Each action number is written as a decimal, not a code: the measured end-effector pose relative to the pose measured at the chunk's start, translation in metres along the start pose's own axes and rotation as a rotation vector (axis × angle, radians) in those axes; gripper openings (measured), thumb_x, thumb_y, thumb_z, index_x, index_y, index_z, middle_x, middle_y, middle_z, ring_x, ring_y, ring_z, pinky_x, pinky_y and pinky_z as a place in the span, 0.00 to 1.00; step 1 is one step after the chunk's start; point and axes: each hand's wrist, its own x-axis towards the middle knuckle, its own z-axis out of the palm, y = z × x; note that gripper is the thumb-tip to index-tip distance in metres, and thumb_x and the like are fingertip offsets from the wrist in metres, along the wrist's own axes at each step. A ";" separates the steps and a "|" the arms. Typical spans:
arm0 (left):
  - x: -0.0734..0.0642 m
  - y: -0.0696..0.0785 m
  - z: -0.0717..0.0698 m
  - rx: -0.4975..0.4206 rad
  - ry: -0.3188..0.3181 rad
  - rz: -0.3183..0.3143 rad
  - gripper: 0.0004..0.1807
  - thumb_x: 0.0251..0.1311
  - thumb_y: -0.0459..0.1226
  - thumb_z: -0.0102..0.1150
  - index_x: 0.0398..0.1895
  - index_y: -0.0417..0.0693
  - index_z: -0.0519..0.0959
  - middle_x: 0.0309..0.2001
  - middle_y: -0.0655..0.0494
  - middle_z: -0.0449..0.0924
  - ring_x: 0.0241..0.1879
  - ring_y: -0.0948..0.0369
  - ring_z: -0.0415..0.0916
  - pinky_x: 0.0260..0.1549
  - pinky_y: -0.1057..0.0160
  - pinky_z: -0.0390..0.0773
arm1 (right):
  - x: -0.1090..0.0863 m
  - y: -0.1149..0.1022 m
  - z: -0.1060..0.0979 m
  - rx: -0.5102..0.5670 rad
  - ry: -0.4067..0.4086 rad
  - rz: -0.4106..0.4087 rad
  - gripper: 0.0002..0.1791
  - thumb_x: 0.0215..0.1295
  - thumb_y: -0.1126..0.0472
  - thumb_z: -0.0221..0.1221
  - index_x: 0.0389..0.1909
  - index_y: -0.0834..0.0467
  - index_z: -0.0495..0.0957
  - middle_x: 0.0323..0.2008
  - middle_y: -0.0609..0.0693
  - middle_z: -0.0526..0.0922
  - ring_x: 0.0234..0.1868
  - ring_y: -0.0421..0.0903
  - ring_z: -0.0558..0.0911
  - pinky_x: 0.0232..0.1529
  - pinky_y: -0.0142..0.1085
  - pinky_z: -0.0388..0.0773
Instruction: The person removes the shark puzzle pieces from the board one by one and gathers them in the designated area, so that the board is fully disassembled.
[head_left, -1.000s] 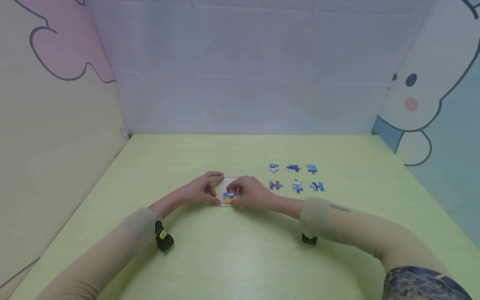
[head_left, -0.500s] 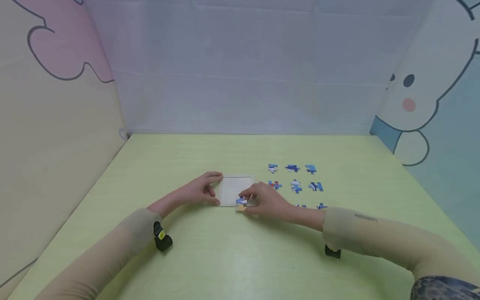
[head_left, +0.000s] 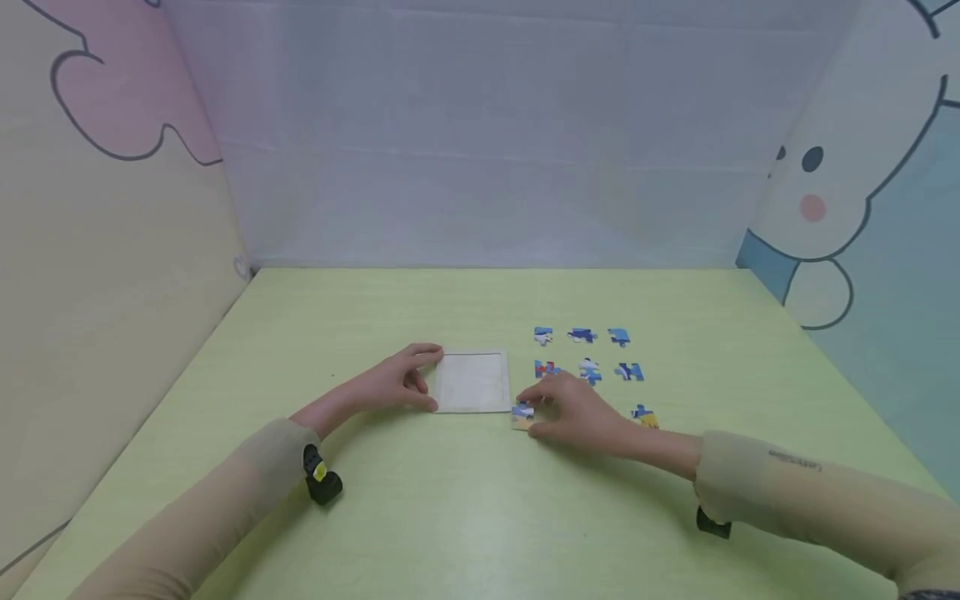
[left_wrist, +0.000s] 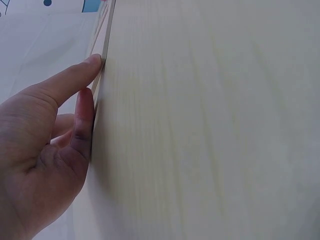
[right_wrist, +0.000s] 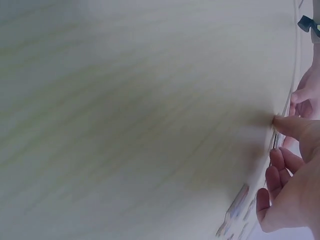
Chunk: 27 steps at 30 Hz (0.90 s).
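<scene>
A square white puzzle tray (head_left: 472,382) lies on the table with its bare inside showing. My left hand (head_left: 397,377) holds the tray's left side, index finger at the far corner and thumb at the near one. In the left wrist view, the thumb and fingertips touch the edge of the tray (left_wrist: 106,40). Just right of the tray's near corner, my right hand (head_left: 581,414) pinches a blue and sand-coloured jigsaw piece (head_left: 522,416) between thumb and fingers. From the right wrist, the held piece is mostly hidden by the hand (right_wrist: 302,175).
Several loose jigsaw pieces lie in rows to the right, including a red-and-blue piece (head_left: 546,368), a light blue corner piece (head_left: 618,337) and a blue-yellow piece (head_left: 643,417) behind the right wrist. A white curtain (head_left: 480,167) stands behind the table.
My right hand has carried the jigsaw piece from inside the tray, over its near right corner, to the table on the right. The left hand has kept its hold on the tray.
</scene>
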 end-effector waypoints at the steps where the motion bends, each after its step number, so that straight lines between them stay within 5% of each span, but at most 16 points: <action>1: 0.000 0.000 0.000 0.002 0.001 0.002 0.48 0.55 0.39 0.72 0.76 0.40 0.57 0.75 0.48 0.54 0.42 0.61 0.75 0.43 0.70 0.75 | -0.001 0.003 -0.002 -0.007 -0.001 0.006 0.21 0.52 0.61 0.72 0.49 0.55 0.85 0.42 0.42 0.88 0.42 0.38 0.79 0.47 0.34 0.76; 27: 0.000 -0.001 -0.002 0.002 -0.006 -0.001 0.48 0.55 0.40 0.72 0.76 0.41 0.57 0.76 0.47 0.54 0.42 0.61 0.76 0.44 0.68 0.76 | -0.013 0.026 -0.026 -0.069 -0.057 0.025 0.22 0.49 0.57 0.75 0.48 0.49 0.86 0.42 0.43 0.86 0.47 0.44 0.77 0.45 0.38 0.69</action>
